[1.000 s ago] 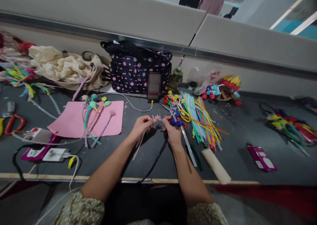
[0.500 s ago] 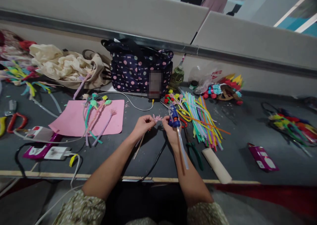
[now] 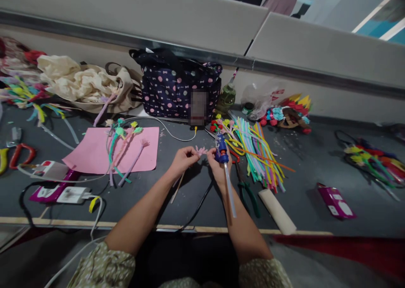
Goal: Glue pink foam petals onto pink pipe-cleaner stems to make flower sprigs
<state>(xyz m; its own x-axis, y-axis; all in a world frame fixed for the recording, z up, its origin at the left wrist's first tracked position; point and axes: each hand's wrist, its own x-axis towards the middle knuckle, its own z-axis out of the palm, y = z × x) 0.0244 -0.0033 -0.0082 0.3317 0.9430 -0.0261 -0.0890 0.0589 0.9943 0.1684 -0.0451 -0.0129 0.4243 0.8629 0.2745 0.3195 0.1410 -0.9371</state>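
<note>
Between my two hands, over the middle of the grey table, is a small pink pipe-cleaner flower. My left hand is closed, pinching the flower at its left side, and thin pale stems hang below it. In my right hand is a blue hot glue gun, with a clear glue stick sticking out of its back towards me. The thumb and finger of that hand are near the flower's right edge; whether they touch it I cannot tell.
Left lies a pink sheet with several pipe-cleaner flowers. A bundle of coloured pipe cleaners, green-handled pliers and a cardboard tube lie to the right. Behind stand a dark polka-dot bag and a phone. A power strip is at left.
The glue gun has tilted slightly, so the end of its glue stick has swung a little to the left. Both hands stay almost in place around the flower.
</note>
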